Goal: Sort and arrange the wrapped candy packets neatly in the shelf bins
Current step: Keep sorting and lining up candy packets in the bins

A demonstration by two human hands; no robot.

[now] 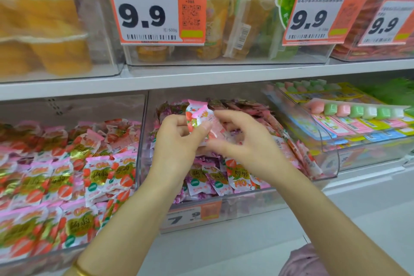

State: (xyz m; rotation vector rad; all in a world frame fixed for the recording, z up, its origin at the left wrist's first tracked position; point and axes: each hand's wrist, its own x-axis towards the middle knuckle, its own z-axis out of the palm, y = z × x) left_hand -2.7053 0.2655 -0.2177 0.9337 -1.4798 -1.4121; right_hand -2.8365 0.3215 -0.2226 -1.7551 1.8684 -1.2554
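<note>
My left hand [177, 141] grips a small bunch of pink strawberry candy packets [197, 116] above the middle clear bin [224, 206]. That bin holds a mix of purple and pink packets [215, 179]. My right hand [242, 141] hovers beside the held packets with its fingers curled, thumb and fingertips close to their lower edge; whether it pinches one I cannot tell. The left bin [141, 132] is full of strawberry packets [67, 175] in rows.
A curved clear bin [331, 152] at the right holds strips of pink, green and white sweets. The shelf above carries bins of orange jelly cups [44, 36] and price tags reading 9.9 [154, 10]. A pale floor lies below the shelf.
</note>
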